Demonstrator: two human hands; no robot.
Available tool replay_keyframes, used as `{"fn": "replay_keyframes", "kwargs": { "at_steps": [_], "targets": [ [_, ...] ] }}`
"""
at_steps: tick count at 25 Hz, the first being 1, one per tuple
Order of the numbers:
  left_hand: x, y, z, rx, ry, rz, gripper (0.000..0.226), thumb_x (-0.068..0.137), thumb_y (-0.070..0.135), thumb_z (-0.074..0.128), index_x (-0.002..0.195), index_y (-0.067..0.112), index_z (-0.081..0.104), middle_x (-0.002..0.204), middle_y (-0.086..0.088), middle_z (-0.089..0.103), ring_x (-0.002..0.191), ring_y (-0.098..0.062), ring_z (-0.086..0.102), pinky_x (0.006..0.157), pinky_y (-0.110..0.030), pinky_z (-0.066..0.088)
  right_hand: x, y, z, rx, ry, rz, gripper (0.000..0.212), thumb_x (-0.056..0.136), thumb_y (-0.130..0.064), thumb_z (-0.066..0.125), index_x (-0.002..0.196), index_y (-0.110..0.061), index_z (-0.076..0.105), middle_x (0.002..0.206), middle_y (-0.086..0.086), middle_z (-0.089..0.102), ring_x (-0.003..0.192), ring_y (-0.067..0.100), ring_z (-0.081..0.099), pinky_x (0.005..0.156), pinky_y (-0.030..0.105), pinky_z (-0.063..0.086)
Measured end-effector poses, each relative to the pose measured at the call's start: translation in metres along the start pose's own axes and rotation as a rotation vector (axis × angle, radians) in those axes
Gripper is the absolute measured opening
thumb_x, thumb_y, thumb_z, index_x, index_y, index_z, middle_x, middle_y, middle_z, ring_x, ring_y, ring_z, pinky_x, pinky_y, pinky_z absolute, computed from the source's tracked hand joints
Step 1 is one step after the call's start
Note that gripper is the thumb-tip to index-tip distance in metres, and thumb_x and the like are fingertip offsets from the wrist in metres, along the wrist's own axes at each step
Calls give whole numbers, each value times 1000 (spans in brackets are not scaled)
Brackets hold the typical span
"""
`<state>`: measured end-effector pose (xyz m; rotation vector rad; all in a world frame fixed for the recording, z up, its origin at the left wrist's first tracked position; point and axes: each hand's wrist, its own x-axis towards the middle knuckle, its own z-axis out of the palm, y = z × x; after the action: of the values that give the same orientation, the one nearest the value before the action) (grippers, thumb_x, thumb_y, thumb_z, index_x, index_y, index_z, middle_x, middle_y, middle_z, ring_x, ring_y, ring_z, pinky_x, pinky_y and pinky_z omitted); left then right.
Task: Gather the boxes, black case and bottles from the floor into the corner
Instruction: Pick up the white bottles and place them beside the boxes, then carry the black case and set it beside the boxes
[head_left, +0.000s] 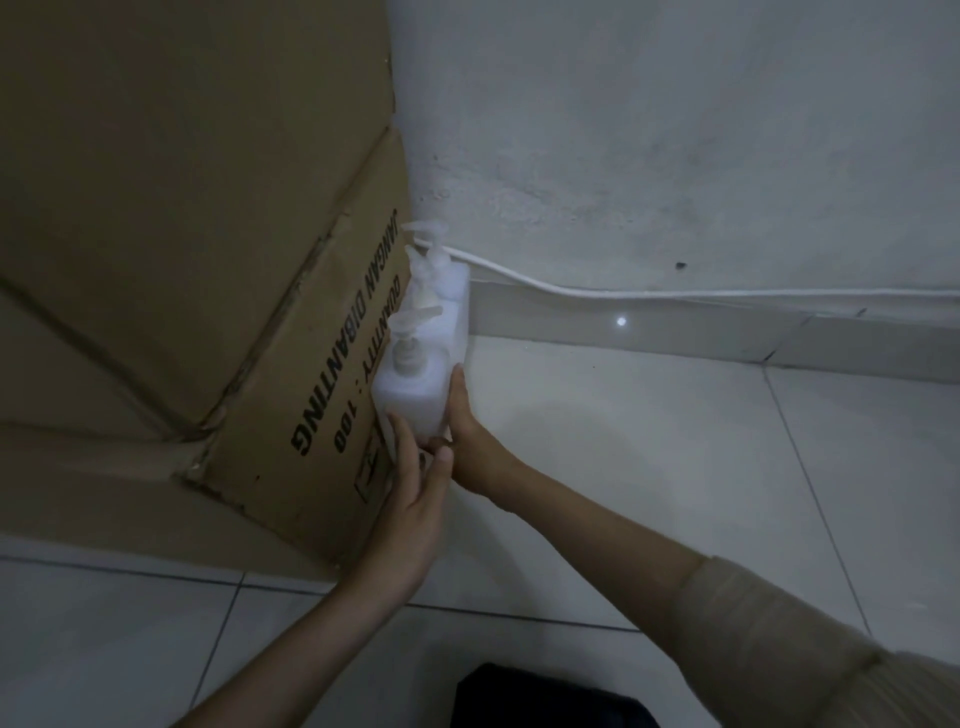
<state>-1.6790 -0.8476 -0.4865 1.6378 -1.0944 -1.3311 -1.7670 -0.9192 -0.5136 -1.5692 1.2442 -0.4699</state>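
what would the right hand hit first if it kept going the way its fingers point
The right hand would likely slide along the nearest bottle, then the bottle behind it, then the wall; depth is unclear.

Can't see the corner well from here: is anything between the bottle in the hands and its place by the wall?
Nothing loose blocks it. The nearest bottle sits between the cardboard box and both hands, left hand and right hand. Beyond it, two more bottles already fill the space up to the wall.
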Motion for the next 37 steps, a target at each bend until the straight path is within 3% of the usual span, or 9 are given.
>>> {"fn": "replay_keyframes", "kwargs": {
  "at_steps": [3,9,16,19,21,26,29,32,37],
  "targets": [
    [-1,-7,-2,-4,-17,-9,73,82,58,27,144,41,-9,158,11,2,133,4,9,113,-28,6,1,2,-8,0,-75,11,80,95,2,42,146,-7,-19,158,13,11,143,26,23,117,34,25],
    [-4,-5,-6,23,-23,-4,61,95,40,32,148,30,1,157,5,16,141,-9,18,106,-24,15,-15,4,-17,62,-148,78,62,96,9,36,150,-8,12,156,11,24,140,24,31,101,17,31],
    [-36,-39,-18,243,-274,15,40,96,24,40,136,21,36,139,-1,45,117,-5,41,96,-19,28,-105,41,-49,-276,-210,131,38,97,-15,47,134,-10,47,135,12,54,123,21,54,106,33,41],
    [-64,-64,-9,299,-417,-68,39,96,28,40,134,24,36,136,3,44,120,-6,41,97,-19,29,-162,65,-63,-285,-168,230,33,97,-26,47,128,-18,52,132,4,56,108,9,57,89,12,46],
    [-77,-75,-1,341,-454,-95,39,96,30,40,134,22,38,133,5,44,120,-6,41,98,-18,28,-196,73,-66,-226,-121,327,31,97,-30,46,125,-20,53,126,2,56,98,5,54,76,7,47],
    [-82,-82,11,410,-412,-67,39,91,37,48,125,17,50,121,3,53,113,-10,49,92,-20,34,-250,76,-36,89,-154,604,44,92,-48,44,128,-23,42,122,1,52,109,21,58,88,38,54],
    [-86,-87,20,486,-428,-50,33,86,46,52,112,26,51,109,9,55,102,-7,52,76,-16,39,-256,74,-15,214,-55,624,53,88,-51,49,131,-22,36,124,2,49,112,21,55,88,38,53],
    [-88,-87,30,382,-339,-68,28,82,43,60,106,30,54,102,17,55,100,-7,53,82,-23,40,-254,74,-2,416,91,630,55,87,-42,57,132,-18,37,125,4,52,109,17,57,89,31,53],
    [-80,-77,34,264,-293,-23,19,79,40,66,94,37,56,101,15,59,97,0,53,82,-24,42,-245,74,-2,608,194,629,48,85,-41,62,125,-26,41,115,-2,56,95,9,58,65,24,51]
  ]
}}
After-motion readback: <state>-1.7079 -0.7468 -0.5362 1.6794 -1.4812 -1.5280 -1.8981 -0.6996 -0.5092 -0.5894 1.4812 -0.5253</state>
